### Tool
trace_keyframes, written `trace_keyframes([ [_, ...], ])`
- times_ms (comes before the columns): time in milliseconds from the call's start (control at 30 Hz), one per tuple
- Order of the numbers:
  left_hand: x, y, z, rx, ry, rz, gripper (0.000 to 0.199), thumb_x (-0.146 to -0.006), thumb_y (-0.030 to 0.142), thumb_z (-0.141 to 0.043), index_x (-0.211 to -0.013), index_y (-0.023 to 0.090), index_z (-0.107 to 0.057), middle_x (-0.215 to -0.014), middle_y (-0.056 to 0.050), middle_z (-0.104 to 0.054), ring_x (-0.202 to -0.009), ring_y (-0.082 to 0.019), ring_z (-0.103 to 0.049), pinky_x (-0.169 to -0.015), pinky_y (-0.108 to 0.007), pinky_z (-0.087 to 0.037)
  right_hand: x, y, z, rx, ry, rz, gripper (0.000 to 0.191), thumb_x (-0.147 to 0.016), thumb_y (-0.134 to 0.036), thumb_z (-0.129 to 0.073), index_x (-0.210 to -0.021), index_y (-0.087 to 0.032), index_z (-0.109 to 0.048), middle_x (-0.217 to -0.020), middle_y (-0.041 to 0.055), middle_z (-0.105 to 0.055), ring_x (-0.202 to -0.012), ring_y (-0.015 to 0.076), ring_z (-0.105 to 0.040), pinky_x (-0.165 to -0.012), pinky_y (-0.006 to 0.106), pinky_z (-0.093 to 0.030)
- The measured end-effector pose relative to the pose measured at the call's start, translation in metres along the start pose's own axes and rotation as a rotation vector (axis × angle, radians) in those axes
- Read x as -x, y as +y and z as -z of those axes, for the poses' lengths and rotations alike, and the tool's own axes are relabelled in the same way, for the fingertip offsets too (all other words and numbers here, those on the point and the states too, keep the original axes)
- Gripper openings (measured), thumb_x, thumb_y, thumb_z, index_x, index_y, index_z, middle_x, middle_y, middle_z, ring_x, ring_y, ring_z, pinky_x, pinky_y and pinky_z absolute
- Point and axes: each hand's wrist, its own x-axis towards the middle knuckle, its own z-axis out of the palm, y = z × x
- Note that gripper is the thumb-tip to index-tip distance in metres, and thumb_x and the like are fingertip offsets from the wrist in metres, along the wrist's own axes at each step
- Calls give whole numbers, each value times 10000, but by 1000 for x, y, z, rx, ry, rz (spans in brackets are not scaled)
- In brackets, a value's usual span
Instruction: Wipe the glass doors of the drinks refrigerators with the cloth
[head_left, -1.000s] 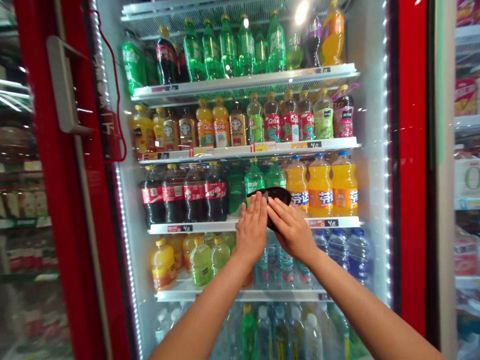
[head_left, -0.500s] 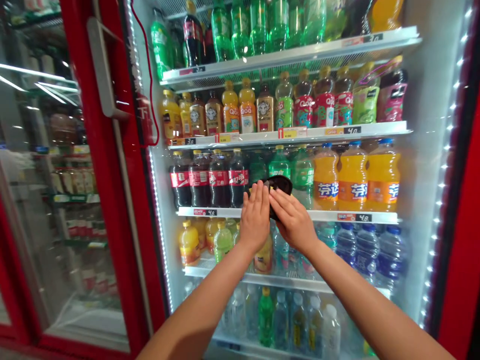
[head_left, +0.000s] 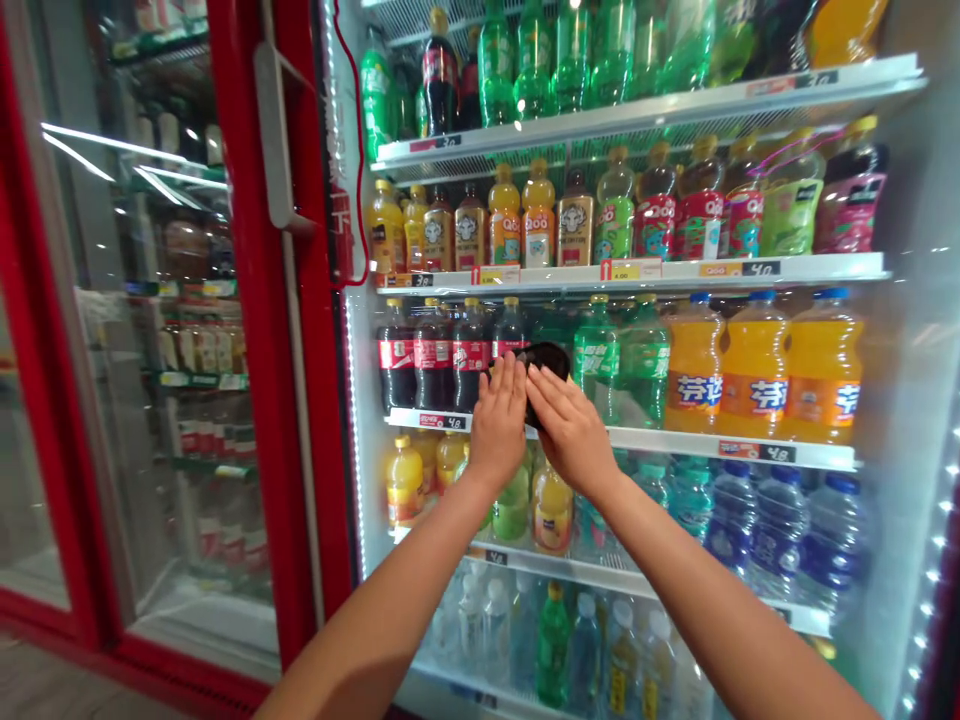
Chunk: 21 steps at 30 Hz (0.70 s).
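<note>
My left hand (head_left: pixel 500 425) and my right hand (head_left: pixel 568 425) are raised side by side at the centre, their fingertips close together. A black rounded object (head_left: pixel 551 360) is held between them; its lower part is hidden behind my fingers, and what it is cannot be made out. The fingers of each hand are straight and pressed together against it. Behind are cola bottles (head_left: pixel 431 365) on the left and green bottles (head_left: pixel 597 350) on the right, on the middle shelf.
The lit cooler has several shelves, with Qoo bottles (head_left: pixel 538 220) above and orange soda bottles (head_left: pixel 759 365) at right. Blue-capped bottles (head_left: pixel 778 525) stand below. A red door frame with a grey handle (head_left: pixel 277 140) is at left, beside another glass-fronted cooler (head_left: pixel 202 420).
The view has turned left, so the cooler and shelves sit further right. My hands and the black object now lie in front of the cola bottles' right end, further left along the shelf.
</note>
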Motion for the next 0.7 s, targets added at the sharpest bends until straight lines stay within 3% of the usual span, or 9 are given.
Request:
trace_keyframes([
  [67, 14, 7, -3, -23, 3, -10, 675, -930, 17, -296, -1580, 71, -123, -1615, -208, -314, -1539, -255, -120, -1237, -540, -276, 13, 1, 4, 1, -25, 26, 682, -934, -41, -404, -1581, -229, -295, -1521, 108, -500, -1456, 242, -405, -1171, 507, -400],
  [167, 0, 11, -5, -37, 8, -27, 639, -936, 27, -304, -1564, 48, -187, -1614, -202, -317, -1540, -251, -131, -1249, -520, -260, 8, 11, 9, 17, -2, 7, 654, -954, -54, -411, -1571, -251, -321, -1514, 99, -510, -1457, 240, -404, -1161, 507, -413],
  [333, -41, -27, 11, -21, 8, 23, 648, -937, 25, -280, -1574, 122, -213, -1627, -139, -323, -1539, -227, -170, -1267, -523, -204, -46, 2, -18, 41, 109, -70, 609, -941, -58, -434, -1525, -228, -417, -1512, 98, -514, -1456, 245, -405, -1183, 516, -382],
  [400, -31, -46, 17, -18, 12, 47, 664, -935, 20, -283, -1582, 138, -189, -1632, -137, -314, -1540, -227, -166, -1264, -531, -205, -54, -13, -34, 49, 107, -63, 599, -937, -54, -430, -1514, -219, -435, -1507, 96, -519, -1451, 241, -414, -1191, 509, -372],
  [467, -4, -55, 17, -23, 18, 72, 672, -937, 19, -286, -1587, 134, -157, -1630, -157, -309, -1540, -239, -154, -1254, -543, -231, -47, -26, -44, 46, 55, -6, 591, -942, -54, -420, -1513, -208, -435, -1506, 95, -520, -1443, 236, -426, -1188, 493, -380],
  [600, 46, -46, 9, -33, 8, 93, 676, -945, 24, -291, -1587, 95, -91, -1615, -213, -304, -1538, -269, -118, -1220, -579, -293, -15, -35, -39, 36, -55, 130, 580, -969, -65, -406, -1531, -206, -403, -1507, 96, -518, -1423, 230, -454, -1165, 471, -414],
  [700, 39, -42, 7, -39, 3, 66, 653, -953, 35, -303, -1580, 82, -127, -1617, -208, -300, -1538, -270, -110, -1226, -570, -289, -14, -29, -32, 40, -51, 101, 583, -975, -74, -419, -1537, -228, -392, -1501, 96, -526, -1421, 230, -458, -1164, 480, -413],
])
